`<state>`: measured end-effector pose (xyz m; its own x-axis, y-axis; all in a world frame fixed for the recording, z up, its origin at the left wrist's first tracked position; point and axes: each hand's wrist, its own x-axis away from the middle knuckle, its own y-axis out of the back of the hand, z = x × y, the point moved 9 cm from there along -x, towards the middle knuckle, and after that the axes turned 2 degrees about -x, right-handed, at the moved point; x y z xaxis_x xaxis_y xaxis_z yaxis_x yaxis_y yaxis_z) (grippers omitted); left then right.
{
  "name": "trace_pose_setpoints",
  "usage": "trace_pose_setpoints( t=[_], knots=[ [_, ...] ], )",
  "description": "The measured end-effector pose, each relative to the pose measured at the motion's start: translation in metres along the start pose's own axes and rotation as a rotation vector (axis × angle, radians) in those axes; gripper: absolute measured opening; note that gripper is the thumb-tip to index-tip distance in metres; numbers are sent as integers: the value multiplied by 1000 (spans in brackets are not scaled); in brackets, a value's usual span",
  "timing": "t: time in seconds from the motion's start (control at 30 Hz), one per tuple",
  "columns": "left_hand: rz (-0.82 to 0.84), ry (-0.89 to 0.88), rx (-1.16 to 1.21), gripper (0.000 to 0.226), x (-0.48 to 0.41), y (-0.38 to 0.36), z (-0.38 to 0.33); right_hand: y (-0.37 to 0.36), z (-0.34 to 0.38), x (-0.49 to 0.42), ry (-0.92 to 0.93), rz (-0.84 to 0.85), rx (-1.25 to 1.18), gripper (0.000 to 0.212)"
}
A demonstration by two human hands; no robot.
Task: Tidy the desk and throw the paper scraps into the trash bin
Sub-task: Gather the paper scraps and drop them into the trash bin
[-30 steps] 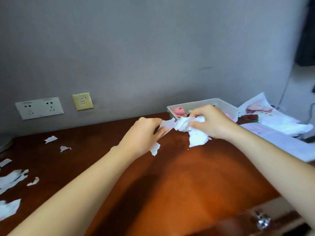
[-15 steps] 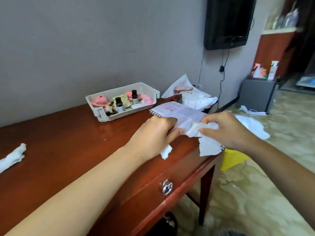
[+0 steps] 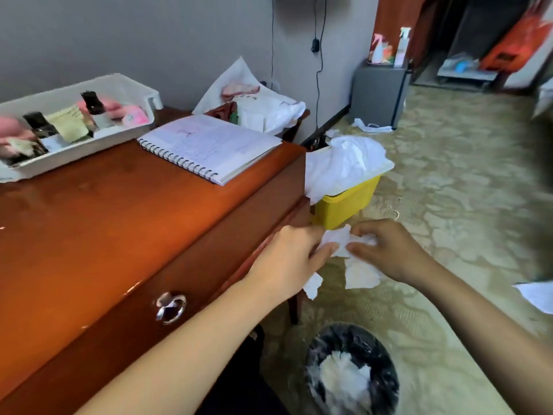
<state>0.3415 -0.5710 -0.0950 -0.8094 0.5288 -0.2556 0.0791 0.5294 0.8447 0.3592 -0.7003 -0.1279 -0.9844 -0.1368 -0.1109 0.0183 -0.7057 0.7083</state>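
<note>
Paper scraps (image 3: 338, 242) gripped by left hand (image 3: 287, 262) and right hand (image 3: 389, 250) together, held just off desk (image 3: 119, 220) corner, trash bin (image 3: 387, 372) located lower in view, yellow container (image 3: 344, 206) positioned behind.

Lived-in home or hotel room: wooden desk (image 3: 89, 223), patterned carpet (image 3: 454, 205), small grey cabinet (image 3: 378, 91), wall cables (image 3: 318, 85)

left hand (image 3: 287, 262), right hand (image 3: 389, 250) | carry paper scraps (image 3: 338, 242) past desk (image 3: 104, 220) right edge | trash bin (image 3: 386, 372) now in view below
</note>
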Motion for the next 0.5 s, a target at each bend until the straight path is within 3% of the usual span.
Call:
trace_pose_setpoints(
  t=[0.23,0.37,0.5],
  knots=[
    [159,135,131,47,-4,-114,34,-50,-101,26,-217,98,-20,19],
    [245,267,166,44,5,-180,60,-75,-152,42,-340,117,-7,34],
    [367,393,155,35,24,-243,83,-107,-200,62,-475,182,11,15]
  ],
)
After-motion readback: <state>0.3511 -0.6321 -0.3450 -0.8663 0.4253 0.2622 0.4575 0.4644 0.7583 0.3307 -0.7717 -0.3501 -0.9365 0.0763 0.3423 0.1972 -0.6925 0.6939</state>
